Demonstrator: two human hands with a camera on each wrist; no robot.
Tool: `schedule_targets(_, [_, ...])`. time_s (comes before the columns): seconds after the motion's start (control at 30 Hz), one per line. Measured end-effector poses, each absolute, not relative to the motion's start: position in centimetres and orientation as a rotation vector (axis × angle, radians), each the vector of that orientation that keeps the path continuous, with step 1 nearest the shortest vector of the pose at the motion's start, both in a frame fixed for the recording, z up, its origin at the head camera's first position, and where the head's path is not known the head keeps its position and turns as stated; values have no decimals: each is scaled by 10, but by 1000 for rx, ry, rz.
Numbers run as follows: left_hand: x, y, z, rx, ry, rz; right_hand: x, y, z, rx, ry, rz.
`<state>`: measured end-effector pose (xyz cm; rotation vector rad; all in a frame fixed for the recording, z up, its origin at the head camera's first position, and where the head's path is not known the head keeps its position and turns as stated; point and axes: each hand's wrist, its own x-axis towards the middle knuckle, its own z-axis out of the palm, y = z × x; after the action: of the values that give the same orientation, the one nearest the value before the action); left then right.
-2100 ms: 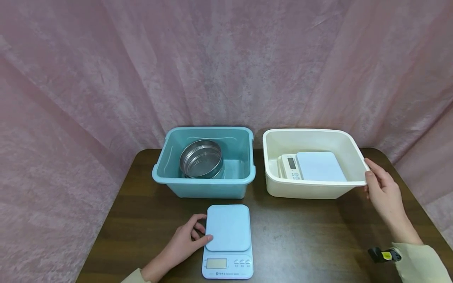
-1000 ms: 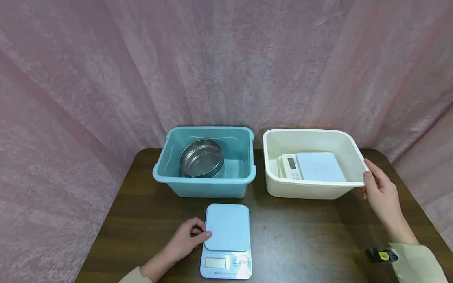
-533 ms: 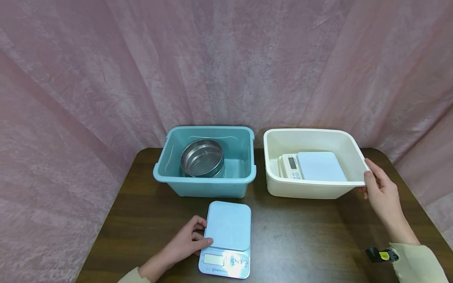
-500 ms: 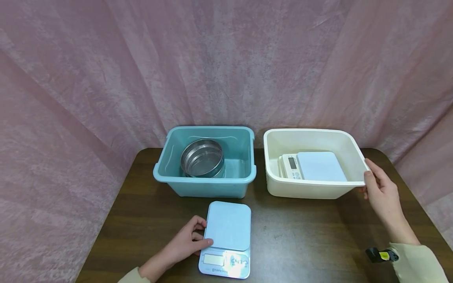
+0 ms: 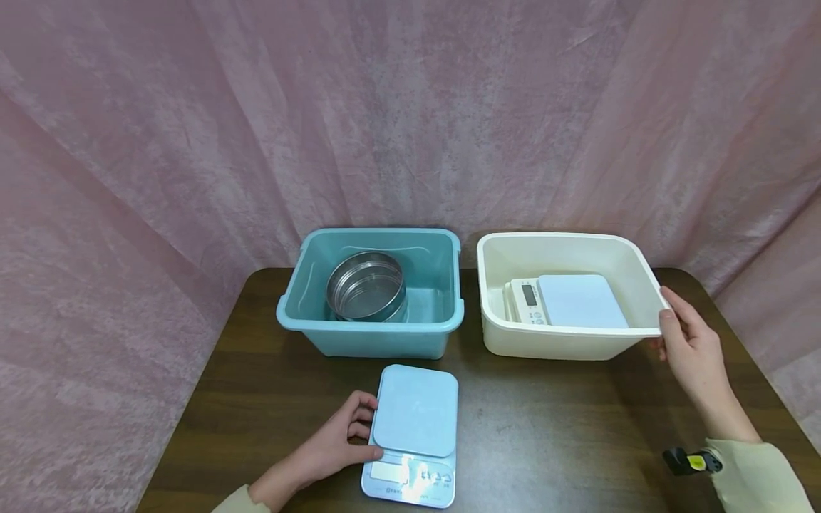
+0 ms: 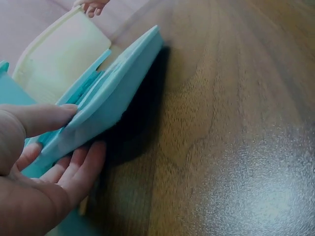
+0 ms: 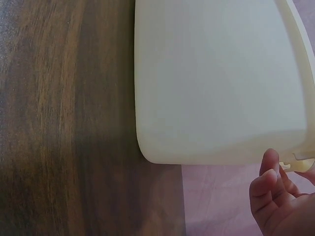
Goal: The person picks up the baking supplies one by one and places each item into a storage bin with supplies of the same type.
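Note:
My left hand [image 5: 336, 442] grips the left edge of a light blue digital kitchen scale [image 5: 418, 412], thumb on top beside the display and fingers along the side. In the left wrist view the scale [image 6: 110, 91] is tilted, with fingers under its edge and a dark shadow beneath it. My right hand [image 5: 695, 356] pinches the right front corner of a cream plastic bin [image 5: 551, 345], thumb over the rim and fingers below. Inside that bin lies another scale [image 5: 580, 303] with a pale platform. The right wrist view shows the bin's outer wall [image 7: 221, 83].
A teal plastic bin [image 5: 385, 343] stands left of the cream one, behind the held scale. Round metal sieves [image 5: 365, 288] sit in its left half. Both bins are at the back of the dark wooden table [image 5: 545, 434], before a pink curtain [image 5: 410, 128].
The held scale has tilted and turned slightly, and glare now lies across its button panel. My left thumb has slid down toward the display. The right hand and cream bin stay about where they were.

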<state>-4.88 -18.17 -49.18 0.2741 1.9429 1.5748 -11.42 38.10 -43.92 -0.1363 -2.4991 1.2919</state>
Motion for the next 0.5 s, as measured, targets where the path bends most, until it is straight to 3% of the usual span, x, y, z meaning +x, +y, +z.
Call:
schedule_targets(0.23, [-49,-179,-488,168,1934,1590,-114,380,-438,-132,-2497,1286])
schedule_targets(0.5, [-49,-183,-494,228,1928,1593,-113,379,-440,-132,-2490,1278])
